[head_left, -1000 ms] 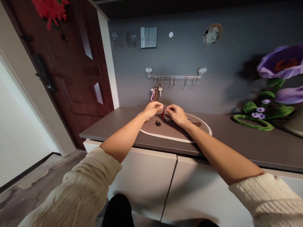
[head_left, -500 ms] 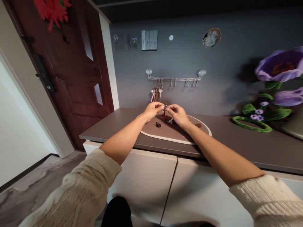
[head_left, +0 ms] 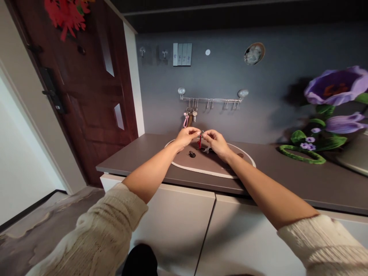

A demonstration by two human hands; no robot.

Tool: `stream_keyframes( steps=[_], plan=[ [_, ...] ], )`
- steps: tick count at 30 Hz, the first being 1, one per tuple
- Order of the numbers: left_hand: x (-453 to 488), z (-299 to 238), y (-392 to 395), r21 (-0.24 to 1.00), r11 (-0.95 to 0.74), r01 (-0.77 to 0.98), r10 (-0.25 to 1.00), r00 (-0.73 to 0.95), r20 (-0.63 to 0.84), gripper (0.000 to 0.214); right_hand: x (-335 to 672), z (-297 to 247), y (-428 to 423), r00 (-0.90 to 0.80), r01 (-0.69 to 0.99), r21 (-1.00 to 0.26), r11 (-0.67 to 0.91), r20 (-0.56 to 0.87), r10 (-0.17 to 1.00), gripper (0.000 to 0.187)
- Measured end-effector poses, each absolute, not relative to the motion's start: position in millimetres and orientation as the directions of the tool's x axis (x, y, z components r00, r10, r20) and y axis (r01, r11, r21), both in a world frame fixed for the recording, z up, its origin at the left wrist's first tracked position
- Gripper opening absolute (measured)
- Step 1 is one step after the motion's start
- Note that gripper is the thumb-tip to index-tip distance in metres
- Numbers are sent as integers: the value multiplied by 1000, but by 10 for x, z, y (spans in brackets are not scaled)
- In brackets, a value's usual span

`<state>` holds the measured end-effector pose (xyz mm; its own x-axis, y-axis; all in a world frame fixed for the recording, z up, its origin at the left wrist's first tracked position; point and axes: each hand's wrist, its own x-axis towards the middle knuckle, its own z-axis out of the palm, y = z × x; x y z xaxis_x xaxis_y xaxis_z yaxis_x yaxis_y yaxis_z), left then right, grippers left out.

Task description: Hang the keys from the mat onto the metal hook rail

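Midway between the hands, the thin metal ring could slip and fall if either pinch loosened. The left hand grips it with closed fingers from nine o'clock, the right hand from three. A red strap hangs at six; a dark object lies at seven on the mat.

dark-red door, left | red ornament on it | purple flower, right | white disc on wall
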<state>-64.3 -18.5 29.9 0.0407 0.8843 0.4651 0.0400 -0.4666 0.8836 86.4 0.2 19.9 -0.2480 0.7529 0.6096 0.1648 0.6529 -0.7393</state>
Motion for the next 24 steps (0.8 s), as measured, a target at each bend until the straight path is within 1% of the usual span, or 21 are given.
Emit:
stream_keyframes(
  steps=[7,12,15,18,24],
  plan=[
    [-636,271,-156,880,-475,-12,878,52,475,16,887,229,29,-245,187,-695,694,651,718,24],
    [-630,239,-115,869,-495,3,868,46,494,21,905,266,9,-218,229,-669,707,673,707,22],
    [-621,228,-107,880,-475,33,880,16,474,21,918,280,35,-192,250,-659,709,685,703,20],
    [-614,214,-98,894,-441,81,895,-36,444,18,932,320,88,-167,242,-673,699,681,713,19],
    [-609,166,-21,892,-437,114,886,-118,449,17,928,504,171,-112,161,-744,649,639,761,17]
  ],
)
